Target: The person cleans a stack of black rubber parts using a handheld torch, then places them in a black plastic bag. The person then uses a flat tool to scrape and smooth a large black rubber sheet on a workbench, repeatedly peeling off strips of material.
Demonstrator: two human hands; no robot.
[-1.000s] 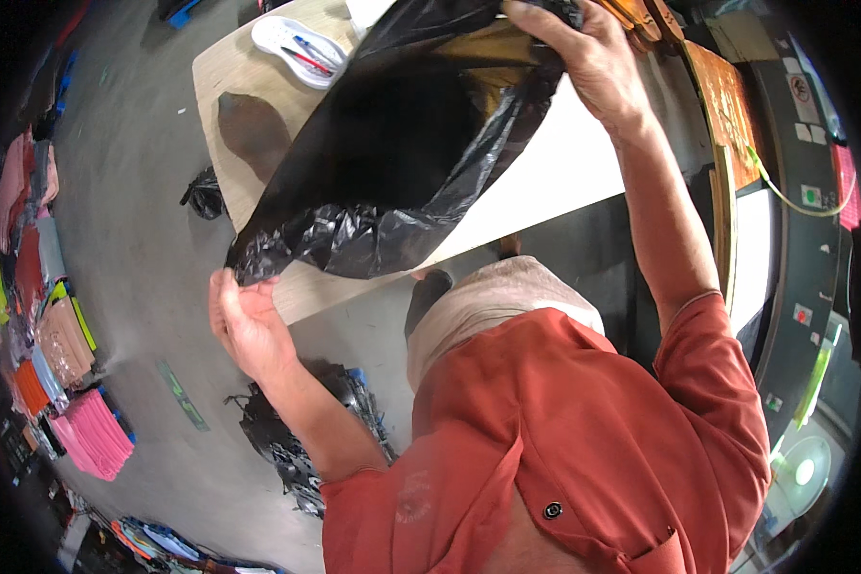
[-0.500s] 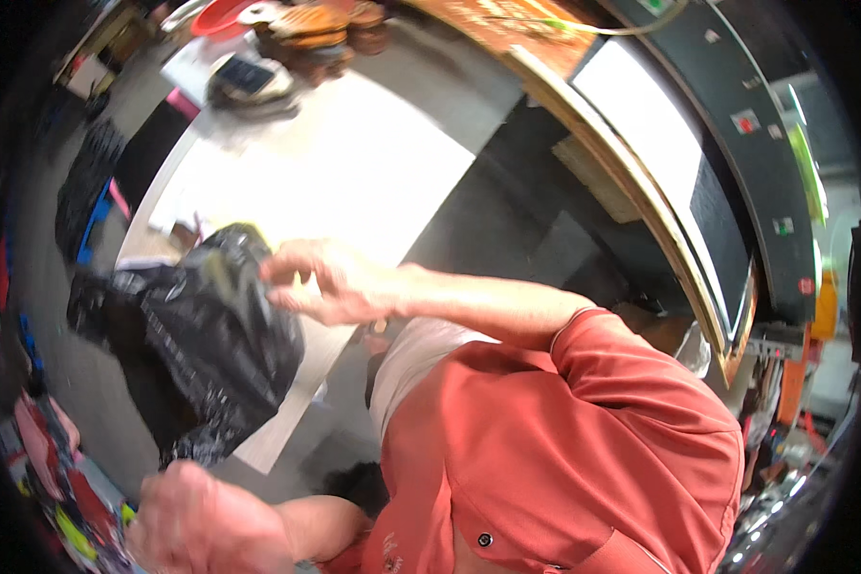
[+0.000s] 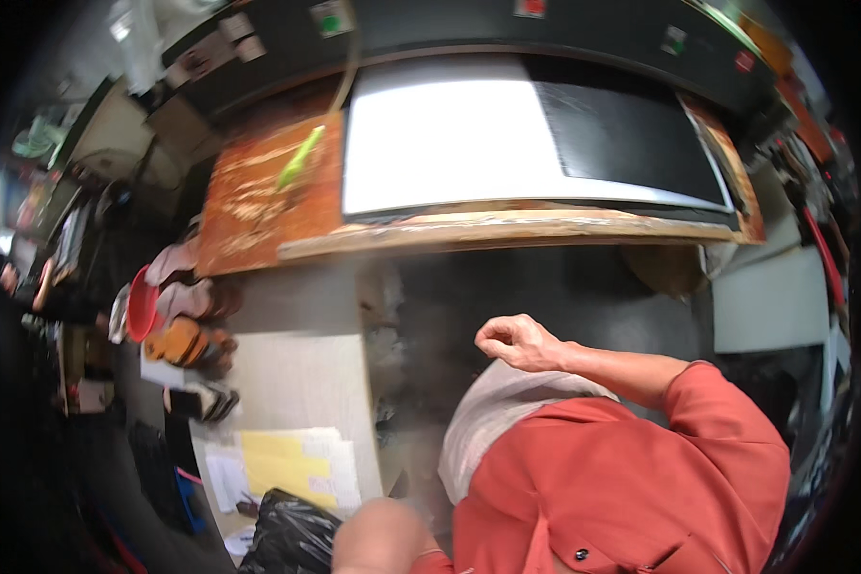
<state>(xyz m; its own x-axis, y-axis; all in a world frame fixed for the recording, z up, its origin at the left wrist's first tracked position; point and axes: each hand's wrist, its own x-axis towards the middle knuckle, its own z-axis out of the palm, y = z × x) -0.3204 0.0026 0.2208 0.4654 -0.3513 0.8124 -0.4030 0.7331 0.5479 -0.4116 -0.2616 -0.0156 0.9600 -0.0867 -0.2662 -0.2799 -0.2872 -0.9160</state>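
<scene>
Head view: the black plastic bag (image 3: 285, 538) shows over the pale table (image 3: 301, 373), between its left and right edges, cropped by the picture's lower border; whether resting or held, cannot tell. White and yellow papers (image 3: 282, 467) lie just beyond it. Relation noted: bag is down and left of the right hand (image 3: 515, 342), well apart. Right hand is out past the table's right edge, fingers curled in loosely, nothing seen in them. Left forearm (image 3: 381, 538), blurred, is nearer, just beside the bag. Left hand out of view; its state cannot be told. Bag's long axis: too cropped to read.
</scene>
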